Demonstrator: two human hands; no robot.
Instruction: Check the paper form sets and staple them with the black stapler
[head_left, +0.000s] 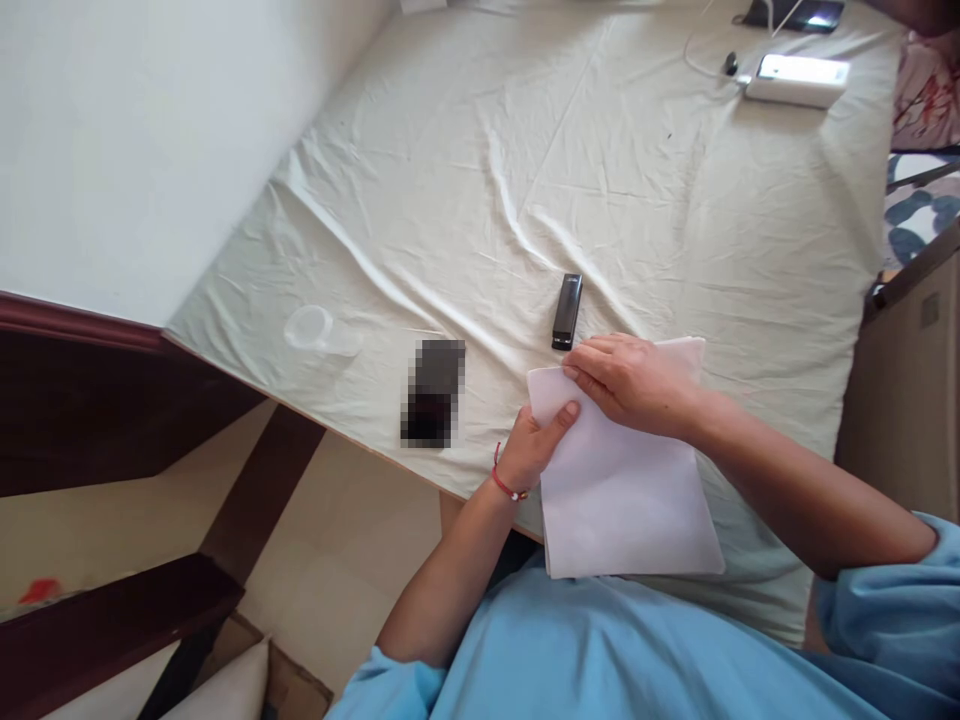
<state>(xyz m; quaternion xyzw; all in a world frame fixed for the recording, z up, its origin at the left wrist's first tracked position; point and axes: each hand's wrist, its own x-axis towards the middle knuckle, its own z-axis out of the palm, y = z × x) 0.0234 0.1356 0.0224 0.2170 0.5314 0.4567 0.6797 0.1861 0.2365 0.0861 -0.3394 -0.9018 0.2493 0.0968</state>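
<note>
A stack of white paper sheets (pixel 622 500) lies at the near edge of the cloth-covered table, its layers slightly offset at the far right corner. My left hand (pixel 536 445) grips the left edge of the sheets, thumb on top and the other fingers hidden underneath. Over the far edge of the paper lies my right hand (pixel 619 380), its fingers together and pressed on the sheets near the far left corner. A black stapler (pixel 567 310) rests on the cloth just beyond my right fingertips, apart from the paper.
Left of the paper lies a dark, pixelated object (pixel 433 395). A clear plastic container (pixel 309 328) is farther left. At the back right are a white power bank (pixel 799 80) with a cable and a dark phone (pixel 806 14). A wall (pixel 150 130) borders the table's left side.
</note>
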